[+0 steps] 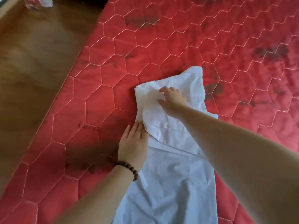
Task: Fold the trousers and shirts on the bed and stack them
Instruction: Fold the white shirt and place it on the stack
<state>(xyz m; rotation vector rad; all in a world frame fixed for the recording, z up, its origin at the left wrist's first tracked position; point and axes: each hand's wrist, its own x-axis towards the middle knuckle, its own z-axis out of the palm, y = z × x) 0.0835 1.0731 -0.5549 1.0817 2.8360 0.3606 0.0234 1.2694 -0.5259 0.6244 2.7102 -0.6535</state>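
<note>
A white shirt [174,172] lies lengthwise on the red quilted mattress [100,101], its sleeve folded across the upper part and its lower part running toward me. My left hand [133,143], with a bead bracelet on the wrist, lies flat with straight fingers at the shirt's left edge, partly on the mattress. My right hand [172,98] reaches over the shirt and presses on the folded top with spread fingers. No trousers are in view.
A brown wooden floor [32,65] runs along the mattress's left edge. A crumpled clear plastic object [38,3] lies on the floor at the top left. Dark stains mark the mattress in several places.
</note>
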